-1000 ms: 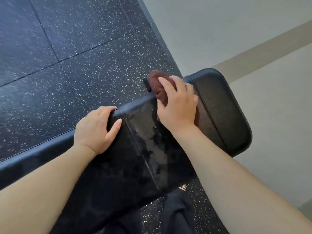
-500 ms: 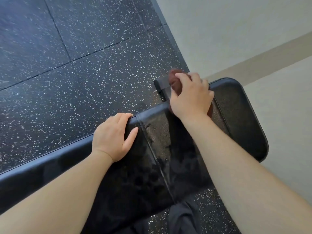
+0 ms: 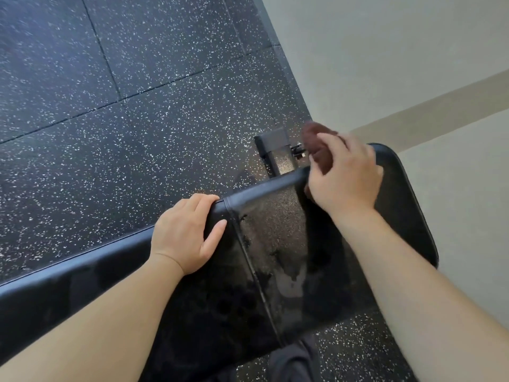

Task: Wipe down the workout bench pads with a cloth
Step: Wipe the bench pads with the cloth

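Note:
A black padded workout bench (image 3: 278,238) runs from lower left to the right, its surface streaked with wet smears near the seam. My right hand (image 3: 344,175) presses a dark reddish-brown cloth (image 3: 316,144) against the far edge of the end pad; most of the cloth is hidden under the fingers. My left hand (image 3: 187,232) lies flat on the far edge of the longer pad, just left of the seam, fingers curled over the rim.
A black metal frame foot (image 3: 275,153) of the bench sticks out on the speckled black rubber floor (image 3: 124,133) beyond the pad. A pale wall (image 3: 385,64) with a beige stripe rises at right. Dark clothing (image 3: 292,362) shows below the bench.
My right hand has slid the cloth further along the far edge toward the end of the pad. The view has shifted, so the frame foot now shows. My left hand keeps its place.

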Action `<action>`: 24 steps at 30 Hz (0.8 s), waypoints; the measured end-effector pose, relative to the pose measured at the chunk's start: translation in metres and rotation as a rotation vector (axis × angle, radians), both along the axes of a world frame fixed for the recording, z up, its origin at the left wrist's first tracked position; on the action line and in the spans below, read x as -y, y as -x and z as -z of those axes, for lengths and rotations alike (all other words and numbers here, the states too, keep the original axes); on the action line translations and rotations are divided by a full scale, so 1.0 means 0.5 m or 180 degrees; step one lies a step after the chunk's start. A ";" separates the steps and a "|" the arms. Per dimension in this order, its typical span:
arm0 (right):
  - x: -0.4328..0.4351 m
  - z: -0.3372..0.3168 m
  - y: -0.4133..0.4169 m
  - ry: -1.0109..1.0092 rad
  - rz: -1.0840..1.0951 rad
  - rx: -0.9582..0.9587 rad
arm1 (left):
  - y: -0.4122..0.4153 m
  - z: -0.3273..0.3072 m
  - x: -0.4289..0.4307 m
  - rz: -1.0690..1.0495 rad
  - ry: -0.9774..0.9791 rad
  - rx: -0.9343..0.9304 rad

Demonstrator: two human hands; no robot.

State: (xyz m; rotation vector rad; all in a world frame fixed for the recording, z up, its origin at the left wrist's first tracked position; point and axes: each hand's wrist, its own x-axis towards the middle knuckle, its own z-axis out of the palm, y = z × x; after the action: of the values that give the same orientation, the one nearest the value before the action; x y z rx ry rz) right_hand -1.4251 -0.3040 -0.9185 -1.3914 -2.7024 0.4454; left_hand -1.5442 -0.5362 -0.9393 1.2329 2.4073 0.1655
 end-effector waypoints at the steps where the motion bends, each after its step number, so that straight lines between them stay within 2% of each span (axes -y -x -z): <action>1: -0.015 0.000 0.003 0.0021 0.0095 0.0018 | 0.001 0.001 0.000 0.0006 0.0006 0.0010; 6: 0.020 0.004 0.007 0.0028 0.0149 -0.0080 | 0.001 0.004 0.002 -0.0010 -0.0046 -0.0008; 11: 0.139 0.005 0.005 0.0029 -0.0431 -0.0182 | -0.001 0.006 0.007 -0.0046 -0.0134 -0.0067; 17: 0.282 -0.002 -0.025 0.0204 -0.0702 -0.0358 | 0.011 -0.002 0.050 0.0036 -0.0219 -0.0011; 21: 0.276 0.005 0.007 0.0161 -0.0596 -0.0334 | 0.045 -0.005 0.151 -0.0146 0.0011 -0.0153; 24: 0.244 0.006 0.077 0.0229 -0.0635 -0.0057 | 0.049 0.002 0.160 -0.0178 0.0003 -0.0104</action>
State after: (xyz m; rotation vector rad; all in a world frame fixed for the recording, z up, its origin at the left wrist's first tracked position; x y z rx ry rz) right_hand -1.4636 -0.4261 -0.9216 -1.1306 -2.8493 0.5709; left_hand -1.5688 -0.6163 -0.9406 1.1772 2.4710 0.1620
